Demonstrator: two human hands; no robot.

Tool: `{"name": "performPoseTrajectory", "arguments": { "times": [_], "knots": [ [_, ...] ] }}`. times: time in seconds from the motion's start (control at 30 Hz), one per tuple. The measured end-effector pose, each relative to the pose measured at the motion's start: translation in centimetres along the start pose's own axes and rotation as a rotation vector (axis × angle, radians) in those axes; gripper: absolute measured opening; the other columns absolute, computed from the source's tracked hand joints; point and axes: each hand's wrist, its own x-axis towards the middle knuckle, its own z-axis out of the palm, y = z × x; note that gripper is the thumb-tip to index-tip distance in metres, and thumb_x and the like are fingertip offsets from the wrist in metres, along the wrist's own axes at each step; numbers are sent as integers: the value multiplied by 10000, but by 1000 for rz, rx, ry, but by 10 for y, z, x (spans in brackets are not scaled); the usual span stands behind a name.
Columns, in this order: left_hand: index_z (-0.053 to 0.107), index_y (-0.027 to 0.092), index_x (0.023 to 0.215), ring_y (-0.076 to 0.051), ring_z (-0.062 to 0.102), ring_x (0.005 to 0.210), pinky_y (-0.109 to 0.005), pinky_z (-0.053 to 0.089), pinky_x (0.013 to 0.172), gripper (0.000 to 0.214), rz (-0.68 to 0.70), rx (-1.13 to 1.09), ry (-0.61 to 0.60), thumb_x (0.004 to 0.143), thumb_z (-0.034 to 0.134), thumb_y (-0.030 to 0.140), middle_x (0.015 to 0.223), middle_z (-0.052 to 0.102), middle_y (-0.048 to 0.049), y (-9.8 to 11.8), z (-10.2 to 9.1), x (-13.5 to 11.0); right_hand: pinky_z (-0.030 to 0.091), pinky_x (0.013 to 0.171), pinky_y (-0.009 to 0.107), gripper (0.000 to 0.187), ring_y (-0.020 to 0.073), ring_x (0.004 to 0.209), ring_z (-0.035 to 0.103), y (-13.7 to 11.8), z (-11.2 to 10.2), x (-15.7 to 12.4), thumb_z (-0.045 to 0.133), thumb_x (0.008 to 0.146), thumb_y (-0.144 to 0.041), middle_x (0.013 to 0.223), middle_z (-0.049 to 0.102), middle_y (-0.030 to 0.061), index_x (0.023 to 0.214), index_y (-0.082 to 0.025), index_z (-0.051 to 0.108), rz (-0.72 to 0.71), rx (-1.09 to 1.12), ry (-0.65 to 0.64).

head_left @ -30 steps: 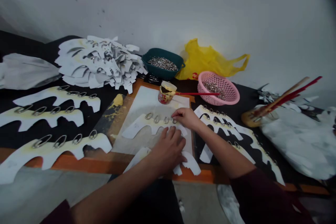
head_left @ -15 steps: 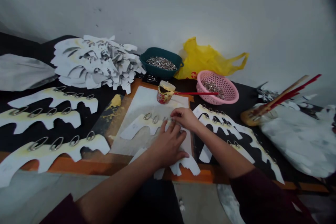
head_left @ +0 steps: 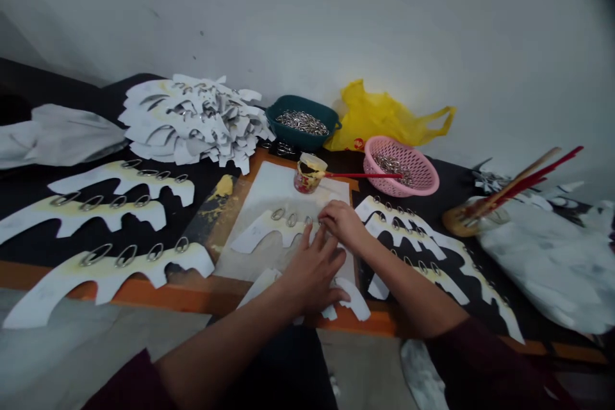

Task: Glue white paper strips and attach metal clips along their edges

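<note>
A white cut-out piece [head_left: 262, 232] with several metal rings [head_left: 277, 213] along its top edge lies on a white sheet [head_left: 269, 195] in front of me. My left hand [head_left: 312, 266] rests flat on it, fingers stretched toward the rings, and covers its right part. My right hand [head_left: 342, 222] is closed in a pinch at the rightmost ring. A second white piece [head_left: 353, 300] pokes out under my left wrist.
A glue jar [head_left: 307, 174] with a red brush [head_left: 365, 175] stands behind the sheet. A teal bowl [head_left: 302, 122] and pink basket [head_left: 401, 166] hold metal rings. Finished ringed pieces [head_left: 115, 259] lie left and right [head_left: 432, 250]; a heap of white cut-outs [head_left: 192, 118] sits back left. Yellow bag [head_left: 379, 115].
My left hand has slid forward, its fingers reaching up beside the right hand at the last ring. The view has shifted slightly to the left.
</note>
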Motion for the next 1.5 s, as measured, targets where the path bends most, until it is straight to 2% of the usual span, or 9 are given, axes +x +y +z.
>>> {"name": "performPoseTrajectory", "arguments": {
  "times": [0.2,0.53,0.7,0.87,1.0,1.07,1.17,1.3,1.5],
  "knots": [
    [498,187,1224,-388,242,1338,-595,134,1078,654,0,-24,11,805,381,677,1277,486,-134,11,-6,-33,453,806,306,177,182,812,593,5,-2,-3,537,819,-110,811,658,84,791,-162,704,-63,-11,-15],
    [504,209,1236,-391,299,1316,-591,177,1071,640,-100,-49,-36,823,342,670,1276,506,-138,11,-12,-63,442,789,314,184,183,778,579,2,-7,-1,582,715,-35,766,649,67,734,-168,707,-29,76,-37],
    [500,220,1243,-379,308,1313,-581,175,1073,607,-113,-59,-29,836,353,646,1283,503,-127,11,-9,-64,438,781,324,150,177,763,561,3,-3,-6,593,702,-82,748,613,46,760,-179,691,15,196,43],
    [513,224,1219,-364,319,1303,-580,170,1067,566,-135,-61,6,827,418,621,1281,499,-128,-2,-17,-68,447,592,270,253,130,611,506,10,-7,-8,489,818,-255,730,548,10,1042,-176,576,132,361,250],
    [474,204,1238,-309,408,1225,-512,236,1051,532,-357,-162,66,794,575,480,1275,482,-135,-34,-36,-46,454,605,264,355,129,639,512,-6,-28,2,563,792,-351,768,545,4,1105,-192,513,145,476,394],
    [456,202,1231,-282,436,1183,-435,323,993,548,-557,-261,127,763,616,437,1260,474,-126,-56,-44,-20,462,635,266,374,136,675,532,-23,-41,10,626,751,-375,793,569,9,1072,-200,546,120,535,422],
    [420,162,1221,-320,418,1179,-417,367,925,673,-716,-277,199,687,660,493,1275,439,-165,-85,-47,24,452,612,264,273,137,637,534,-44,-55,20,579,790,-418,748,599,16,925,-186,627,123,495,421],
    [421,210,1160,-314,439,1153,-385,382,868,699,-798,-297,245,589,717,485,1231,506,-116,-104,-34,66,455,594,264,298,140,607,550,-52,-57,24,517,837,-426,714,621,31,857,-162,653,130,408,417],
    [415,218,1100,-298,465,1116,-400,344,869,572,-847,-277,314,682,606,559,1100,588,-101,-107,-19,78,489,612,271,301,160,662,599,-53,-65,10,492,863,-418,755,656,46,877,-175,669,82,339,429]
  ]
}}
